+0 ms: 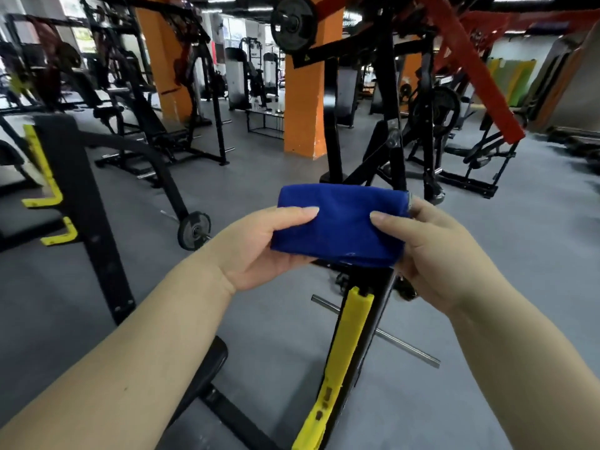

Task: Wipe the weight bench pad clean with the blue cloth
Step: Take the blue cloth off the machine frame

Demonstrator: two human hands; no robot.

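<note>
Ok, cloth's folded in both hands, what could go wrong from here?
1. The blue cloth is held in the air by the left hand and right hand, touching no pad; wiping has not begun.
2. The yellow-edged black frame and steel peg sit directly below the hands; reaching down could knock a forearm.
3. The only dark pad is half hidden under the left arm, easy to miss.

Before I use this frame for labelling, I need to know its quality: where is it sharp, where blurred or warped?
Head view: sharpest on the blue cloth and both hands, left hand and right hand; the far machines and orange pillar look soft and smeared; wide-angle bending curves the frame edges; ceiling strip lights give even light, with window glare top left and no hard shadows.
</note>
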